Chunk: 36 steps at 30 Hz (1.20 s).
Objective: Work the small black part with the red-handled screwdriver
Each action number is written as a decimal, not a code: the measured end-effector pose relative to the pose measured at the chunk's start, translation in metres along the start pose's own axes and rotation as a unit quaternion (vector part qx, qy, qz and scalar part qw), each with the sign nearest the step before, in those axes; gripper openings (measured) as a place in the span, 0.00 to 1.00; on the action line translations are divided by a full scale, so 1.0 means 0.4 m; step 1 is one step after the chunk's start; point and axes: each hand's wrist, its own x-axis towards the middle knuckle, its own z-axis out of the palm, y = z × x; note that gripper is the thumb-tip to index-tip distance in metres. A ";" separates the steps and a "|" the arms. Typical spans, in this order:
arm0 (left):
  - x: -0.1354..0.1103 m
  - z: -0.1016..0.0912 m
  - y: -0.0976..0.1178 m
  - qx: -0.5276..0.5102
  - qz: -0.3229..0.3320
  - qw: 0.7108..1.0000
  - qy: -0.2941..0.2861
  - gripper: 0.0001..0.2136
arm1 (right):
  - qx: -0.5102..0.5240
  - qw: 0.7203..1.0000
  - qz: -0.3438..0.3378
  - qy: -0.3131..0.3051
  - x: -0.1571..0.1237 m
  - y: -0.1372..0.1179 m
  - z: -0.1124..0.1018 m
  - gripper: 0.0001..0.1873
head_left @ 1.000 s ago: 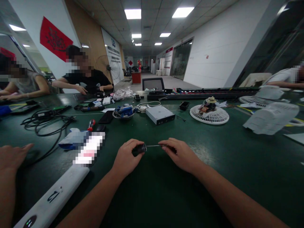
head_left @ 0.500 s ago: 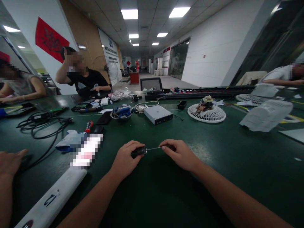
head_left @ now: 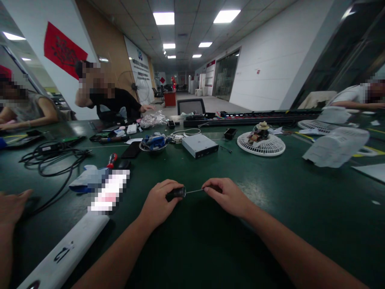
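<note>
In the middle of the head view, my left hand [head_left: 159, 202] is closed around a black cylinder [head_left: 179, 192] with a shiny rim at its right end. My right hand [head_left: 225, 194] pinches a thin metal rod [head_left: 195, 191] between thumb and fingers. Something dark under those fingers looks like the rod's handle, mostly hidden. The rod lies almost level and reaches leftward to the cylinder's rim; whether it goes inside I cannot tell. Both hands are low over the dark green table [head_left: 198, 241].
Beyond my hands are a silver disc drive [head_left: 199, 144], a metal bowl [head_left: 153, 144] with blue contents and a white fan grille [head_left: 261, 145]. To the left lie a red-handled screwdriver [head_left: 112, 160], a glove [head_left: 87, 179] and black cable [head_left: 51, 150]. Another person's hand [head_left: 13, 206] is at far left.
The rod's right end has dipped slightly with my right hand, while my left hand stays nearly still. Across the table, a person's hand has reached out toward the clear plastic bag.
</note>
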 end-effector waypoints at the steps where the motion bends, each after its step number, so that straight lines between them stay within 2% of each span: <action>1: 0.000 0.000 0.001 -0.003 0.000 1.000 0.001 0.15 | 0.009 1.000 0.002 0.003 0.000 0.001 0.000 0.13; 4: 0.000 0.000 0.003 -0.001 -0.002 1.000 -0.004 0.16 | -0.009 1.000 0.016 0.025 0.000 0.003 0.001 0.13; 8: -0.001 -0.001 0.003 -0.004 0.000 1.000 -0.007 0.16 | -0.002 1.000 0.010 -0.010 0.001 0.003 0.002 0.13; 11: -0.001 -0.003 0.003 -0.004 -0.004 1.000 -0.010 0.16 | -0.012 1.000 0.019 0.013 0.002 0.002 0.002 0.13; 15: 0.000 -0.004 0.004 -0.006 -0.002 1.000 -0.014 0.15 | -0.011 1.000 0.015 -0.010 0.003 0.001 0.001 0.13; 18: 0.000 -0.001 0.003 -0.006 0.000 1.000 0.000 0.15 | -0.033 0.999 0.029 0.016 0.003 -0.002 0.001 0.14; 22: 0.001 0.002 -0.001 0.016 -0.011 1.000 0.002 0.15 | -0.128 0.988 0.074 0.042 0.002 -0.004 0.004 0.16; 26: 0.005 0.000 -0.007 0.017 -0.047 0.997 0.062 0.13 | -0.143 0.977 0.125 0.094 0.002 -0.001 0.017 0.23; 30: 0.007 -0.001 -0.011 0.010 -0.086 0.990 0.108 0.15 | -0.061 0.992 0.072 0.082 0.009 -0.008 0.053 0.15; 36: 0.009 0.002 -0.007 -0.006 -0.077 0.992 0.103 0.15 | -0.044 0.997 0.053 0.041 0.020 -0.013 0.095 0.04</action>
